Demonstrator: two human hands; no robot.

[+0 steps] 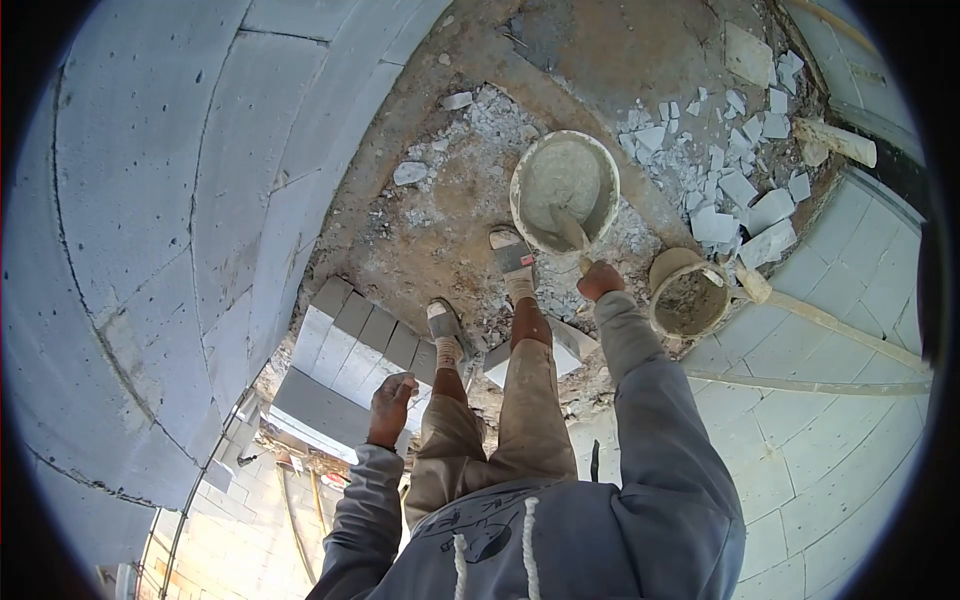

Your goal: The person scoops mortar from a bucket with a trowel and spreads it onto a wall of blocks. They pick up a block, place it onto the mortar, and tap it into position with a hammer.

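My right hand (601, 281) is closed round the handle of a trowel (570, 230). The trowel's blade dips into wet grey mortar inside a round tub (517, 200), and its tip is hidden in the mix. My left hand (391, 400) hangs beside my left thigh, above pale blocks, with its fingers curled together; whether a small thing is between them I cannot make out. A smaller bucket (659, 272), crusted inside, stands to the right of my right hand.
Grey blocks (345, 340) are stacked left of my feet. A block wall (140, 200) rises at the left, another (840, 450) at the right. Broken white pieces (738, 187) litter the ground at the upper right. A long wooden pole (850, 330) lies near the bucket.
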